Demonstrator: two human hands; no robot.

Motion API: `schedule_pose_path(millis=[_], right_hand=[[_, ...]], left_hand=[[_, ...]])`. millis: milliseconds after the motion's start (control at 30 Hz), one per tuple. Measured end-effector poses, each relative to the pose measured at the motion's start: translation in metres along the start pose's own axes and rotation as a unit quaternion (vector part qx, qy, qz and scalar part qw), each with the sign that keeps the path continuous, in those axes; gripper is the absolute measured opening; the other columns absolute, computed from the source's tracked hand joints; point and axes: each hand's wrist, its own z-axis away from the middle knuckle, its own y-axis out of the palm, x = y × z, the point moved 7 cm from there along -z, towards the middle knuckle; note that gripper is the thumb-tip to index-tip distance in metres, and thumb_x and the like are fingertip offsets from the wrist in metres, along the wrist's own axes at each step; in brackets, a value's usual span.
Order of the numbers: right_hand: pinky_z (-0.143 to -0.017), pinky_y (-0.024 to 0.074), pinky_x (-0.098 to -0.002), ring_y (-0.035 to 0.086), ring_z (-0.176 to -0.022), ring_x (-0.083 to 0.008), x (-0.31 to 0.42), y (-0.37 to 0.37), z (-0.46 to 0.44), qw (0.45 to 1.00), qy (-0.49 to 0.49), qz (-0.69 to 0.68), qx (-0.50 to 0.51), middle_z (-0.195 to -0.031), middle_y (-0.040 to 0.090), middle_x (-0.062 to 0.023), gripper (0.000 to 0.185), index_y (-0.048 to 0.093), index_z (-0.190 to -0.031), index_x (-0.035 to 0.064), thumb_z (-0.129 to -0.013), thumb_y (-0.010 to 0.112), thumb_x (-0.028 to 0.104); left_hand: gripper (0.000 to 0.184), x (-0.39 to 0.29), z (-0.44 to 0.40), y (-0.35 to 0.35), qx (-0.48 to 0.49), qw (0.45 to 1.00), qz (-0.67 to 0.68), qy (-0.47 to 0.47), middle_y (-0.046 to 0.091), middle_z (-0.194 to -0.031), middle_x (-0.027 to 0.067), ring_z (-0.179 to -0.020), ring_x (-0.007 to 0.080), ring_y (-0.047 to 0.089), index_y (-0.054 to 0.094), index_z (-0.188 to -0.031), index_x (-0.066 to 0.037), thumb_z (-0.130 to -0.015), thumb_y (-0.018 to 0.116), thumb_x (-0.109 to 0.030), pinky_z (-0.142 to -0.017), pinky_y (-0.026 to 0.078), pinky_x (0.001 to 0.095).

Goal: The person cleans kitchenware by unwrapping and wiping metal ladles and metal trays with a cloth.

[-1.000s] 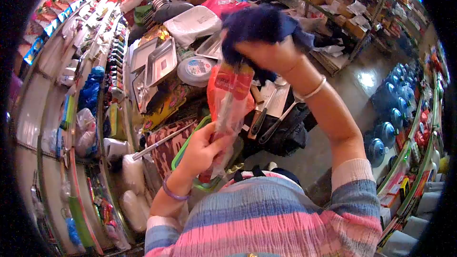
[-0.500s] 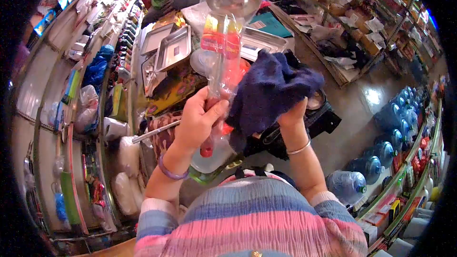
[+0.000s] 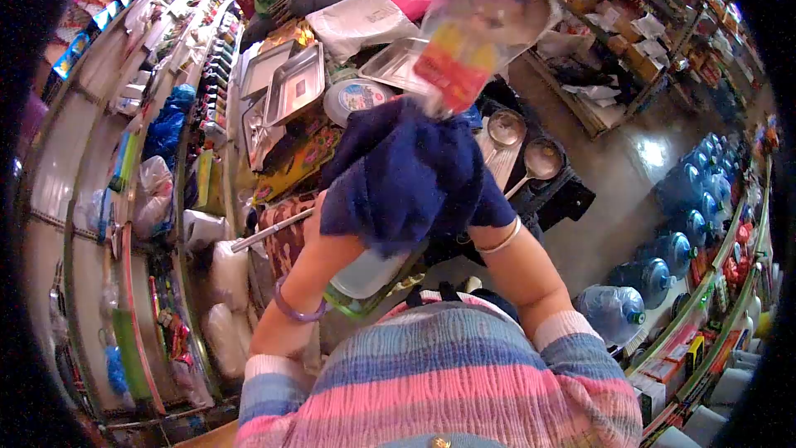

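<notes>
- Left hand (image 3: 317, 228) and right hand (image 3: 489, 235) work at a navy cloth (image 3: 406, 174) that hides their fingers; whether either grip is closed cannot be told.
- A plastic-wrapped ladle (image 3: 497, 8) juts aloft from the cloth's far edge, the near end of its handle out of sight.
- Its long axis slants forward and to the right, bowl farthest out, red-and-yellow label (image 3: 454, 70) nearer the cloth.
- The step in hand looks like wiping the ladle; another stroke would call for a steady handle and a loosely held cloth.
- Beyond, metal trays (image 3: 297, 87) lie left, two more ladles (image 3: 543, 158) right.
</notes>
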Motion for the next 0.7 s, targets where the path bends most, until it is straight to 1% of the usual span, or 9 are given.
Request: schedule_pose_path(millis=[100,133,233,300,367,400,500,567,700], right_hand=[[-0.078,0.0408,-0.0364,0.053,-0.090,-0.0260,-0.001,-0.009,-0.012,0.998,-0.026,0.054,-0.008,-0.107,0.054,-0.0136,0.035,0.047,-0.119,0.0076,-0.084,0.047,0.011],[-0.076,0.0410,-0.0370,0.053,-0.088,-0.0266,0.001,-0.007,-0.011,0.998,-0.037,0.035,-0.025,-0.104,0.055,-0.0136,0.034,0.048,-0.117,0.0077,-0.084,0.047,0.011],[-0.071,0.0416,-0.0387,0.055,-0.082,-0.0281,0.010,-0.005,-0.017,0.994,-0.075,-0.022,-0.079,-0.096,0.057,-0.0137,0.030,0.051,-0.113,0.0082,-0.083,0.048,0.012],[-0.067,0.0416,-0.0400,0.055,-0.078,-0.0298,0.020,-0.002,-0.026,0.994,-0.083,-0.064,-0.011,-0.088,0.058,-0.0141,0.026,0.054,-0.108,0.0088,-0.082,0.050,0.012],[-0.064,0.0412,-0.0412,0.055,-0.072,-0.0322,0.058,-0.016,-0.044,0.978,-0.069,-0.110,0.165,-0.079,0.058,-0.0147,0.021,0.058,-0.101,0.0095,-0.080,0.052,0.012],[-0.076,0.0412,-0.0374,0.054,-0.087,-0.0316,0.047,-0.005,-0.039,0.971,0.018,-0.121,0.204,-0.093,0.059,-0.0153,0.028,0.059,-0.099,0.0049,-0.074,0.059,0.017],[-0.077,0.0419,-0.0351,0.054,-0.088,-0.0298,0.011,-0.026,-0.032,0.993,-0.041,-0.050,-0.098,-0.096,0.059,-0.0143,0.030,0.058,-0.101,0.0032,-0.073,0.062,0.013],[-0.079,0.0418,-0.0343,0.054,-0.088,-0.0280,-0.001,-0.042,-0.041,0.987,-0.012,0.091,-0.130,-0.097,0.059,-0.0128,0.033,0.057,-0.102,0.0023,-0.070,0.065,0.010],[-0.079,0.0421,-0.0337,0.054,-0.088,-0.0264,-0.029,-0.067,-0.044,0.978,0.000,0.056,-0.201,-0.097,0.059,-0.0119,0.031,0.057,-0.101,0.0024,-0.072,0.064,0.009]], left_hand=[[0.027,0.012,0.009,-0.008,0.003,0.956,0.193,-0.222,0.062,-0.087,0.0095,-0.075,0.0195,0.060,0.053,-0.108,0.000,-0.081,0.050,-0.005,-0.069,0.047,0.0304],[0.027,0.018,0.016,-0.003,0.014,0.925,0.256,-0.282,0.060,-0.097,0.0090,-0.085,0.0181,0.058,0.052,-0.110,-0.001,-0.084,0.048,-0.007,-0.077,0.045,0.0301],[0.028,0.002,0.006,-0.008,-0.088,0.918,0.313,-0.225,0.058,-0.104,0.0079,-0.094,0.0155,0.055,0.051,-0.111,0.001,-0.084,0.050,-0.006,-0.085,0.043,0.0298],[0.028,-0.006,-0.001,-0.014,-0.179,0.904,0.356,-0.156,0.059,-0.094,0.0059,-0.088,0.0156,0.056,0.050,-0.108,0.004,-0.080,0.049,0.001,-0.080,0.044,0.0281],[0.032,-0.006,-0.001,-0.015,-0.155,0.925,0.315,-0.142,0.057,-0.100,0.0075,-0.095,0.0164,0.053,0.048,-0.112,0.003,-0.080,0.049,0.001,-0.087,0.040,0.0292],[0.034,-0.006,-0.001,-0.016,-0.143,0.935,0.294,-0.135,0.057,-0.103,0.0084,-0.099,0.0168,0.052,0.047,-0.114,0.003,-0.080,0.049,0.001,-0.091,0.038,0.0297],[0.029,-0.004,0.004,-0.011,-0.208,0.913,0.324,-0.135,0.057,-0.095,0.0054,-0.089,0.0125,0.053,0.048,-0.109,0.001,-0.080,0.051,0.002,-0.082,0.041,0.0250],[0.024,-0.003,0.007,-0.007,-0.153,0.890,0.391,-0.178,0.055,-0.089,0.0024,-0.082,0.0082,0.051,0.048,-0.104,-0.001,-0.080,0.053,0.001,-0.075,0.041,0.0214],[0.017,-0.011,0.012,-0.007,-0.145,0.907,0.339,-0.203,0.050,-0.080,-0.0022,-0.071,0.0019,0.043,0.048,-0.096,-0.003,-0.081,0.056,0.000,-0.064,0.036,0.0162]])
